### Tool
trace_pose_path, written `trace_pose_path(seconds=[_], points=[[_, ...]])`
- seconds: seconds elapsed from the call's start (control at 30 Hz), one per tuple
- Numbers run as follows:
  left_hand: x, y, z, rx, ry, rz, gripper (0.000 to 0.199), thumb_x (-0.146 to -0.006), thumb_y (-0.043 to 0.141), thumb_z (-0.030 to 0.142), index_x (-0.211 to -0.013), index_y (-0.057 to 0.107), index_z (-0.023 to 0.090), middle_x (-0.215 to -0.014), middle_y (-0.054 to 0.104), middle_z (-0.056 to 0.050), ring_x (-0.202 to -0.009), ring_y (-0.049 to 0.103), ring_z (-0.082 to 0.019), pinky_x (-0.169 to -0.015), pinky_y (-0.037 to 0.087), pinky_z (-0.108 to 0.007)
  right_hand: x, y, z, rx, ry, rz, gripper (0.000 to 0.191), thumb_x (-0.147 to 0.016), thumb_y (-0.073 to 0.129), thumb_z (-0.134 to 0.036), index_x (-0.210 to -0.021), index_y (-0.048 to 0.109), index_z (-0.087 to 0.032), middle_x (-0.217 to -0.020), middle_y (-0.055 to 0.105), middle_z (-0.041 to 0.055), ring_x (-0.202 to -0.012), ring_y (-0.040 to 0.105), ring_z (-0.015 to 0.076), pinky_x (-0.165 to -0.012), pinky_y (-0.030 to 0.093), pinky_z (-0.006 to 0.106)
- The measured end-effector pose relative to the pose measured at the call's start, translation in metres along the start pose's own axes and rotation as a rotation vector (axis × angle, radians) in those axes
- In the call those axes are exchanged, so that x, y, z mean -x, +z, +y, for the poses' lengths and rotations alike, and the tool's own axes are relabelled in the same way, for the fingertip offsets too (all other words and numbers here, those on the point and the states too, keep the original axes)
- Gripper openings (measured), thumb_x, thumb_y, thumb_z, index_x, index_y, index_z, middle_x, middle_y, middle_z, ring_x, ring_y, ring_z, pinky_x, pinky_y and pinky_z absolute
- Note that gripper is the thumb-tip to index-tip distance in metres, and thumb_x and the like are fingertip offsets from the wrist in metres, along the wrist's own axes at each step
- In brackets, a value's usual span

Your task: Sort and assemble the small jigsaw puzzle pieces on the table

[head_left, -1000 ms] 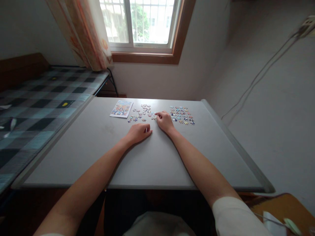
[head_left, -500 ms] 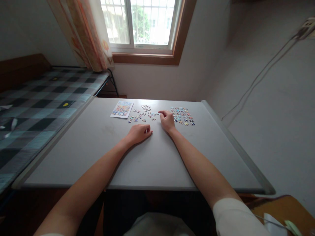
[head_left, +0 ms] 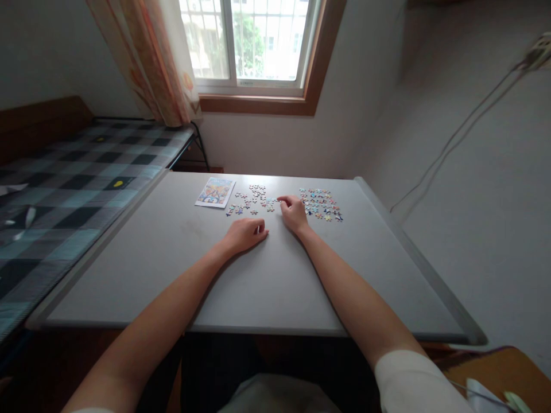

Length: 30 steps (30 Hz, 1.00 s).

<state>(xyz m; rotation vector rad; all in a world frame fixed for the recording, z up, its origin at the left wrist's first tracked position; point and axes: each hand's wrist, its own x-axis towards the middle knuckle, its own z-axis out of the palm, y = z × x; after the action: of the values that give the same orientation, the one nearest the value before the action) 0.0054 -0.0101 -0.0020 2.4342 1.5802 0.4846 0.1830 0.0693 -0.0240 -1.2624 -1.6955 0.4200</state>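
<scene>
Small puzzle pieces lie in two groups on the grey table (head_left: 258, 287). My right hand (head_left: 293, 212) is between them, its index fingertip at a pale blue piece (head_left: 272, 201) at the edge of the left group (head_left: 247, 203). Its fingers are curled; whether they grip a piece is too small to tell. The right group (head_left: 321, 203) lies just beyond that hand. My left hand (head_left: 247, 234) rests on the table in front of the left group, fingers curled and thumb near the fingertips, with nothing seen in them. A colourful picture card (head_left: 215, 193) lies left of the pieces.
A bed with a checked cover (head_left: 129, 150) stands along the left side. Behind the table are a window (head_left: 267, 43) and an orange curtain (head_left: 150, 63). A cable (head_left: 451, 140) hangs on the right wall. At the lower right is a brown chair (head_left: 503, 373).
The whole view has shifted slightly. Both hands stay in nearly the same places, and no piece has visibly moved.
</scene>
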Motion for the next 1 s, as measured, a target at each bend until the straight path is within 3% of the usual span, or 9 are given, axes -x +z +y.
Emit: trace_pose_path(seconds=[0.77,0.9,1.0], points=[[-0.0001,-0.0025,0.0021,0.007,-0.010,-0.006,0.029,-0.086,0.044,0.043,-0.078,0.063,0.021,-0.069,0.063,-0.001,-0.062,0.053,-0.014,-0.058,0.035,-0.025,0.0007,-0.0006,-0.0016,0.008,-0.003,-0.028,0.026,-0.076,0.045,-0.016,-0.083,0.069,-0.017,-0.083,0.065,0.0049,-0.071,0.056,0.0153,-0.075,0.045,0.029],[-0.0024,-0.0003,-0.0006,-0.022,-0.028,0.156,0.025,-0.087,0.045,0.036,-0.085,0.064,0.021,-0.084,0.062,-0.004,-0.082,0.055,-0.018,-0.075,0.042,-0.028,0.0007,-0.0009,-0.0023,0.013,0.002,-0.032,0.026,-0.076,0.044,-0.016,-0.083,0.069,-0.017,-0.081,0.065,0.0047,-0.071,0.055,0.0152,-0.075,0.045,0.029],[-0.0035,0.0018,-0.0046,-0.074,-0.084,0.265,0.026,-0.085,0.048,0.033,-0.099,0.066,0.020,-0.102,0.058,-0.007,-0.098,0.052,-0.020,-0.090,0.040,-0.033,0.0008,-0.0012,-0.0025,0.019,0.004,-0.035,0.026,-0.075,0.045,-0.016,-0.082,0.070,-0.017,-0.079,0.064,0.0044,-0.070,0.054,0.0150,-0.074,0.044,0.029]])
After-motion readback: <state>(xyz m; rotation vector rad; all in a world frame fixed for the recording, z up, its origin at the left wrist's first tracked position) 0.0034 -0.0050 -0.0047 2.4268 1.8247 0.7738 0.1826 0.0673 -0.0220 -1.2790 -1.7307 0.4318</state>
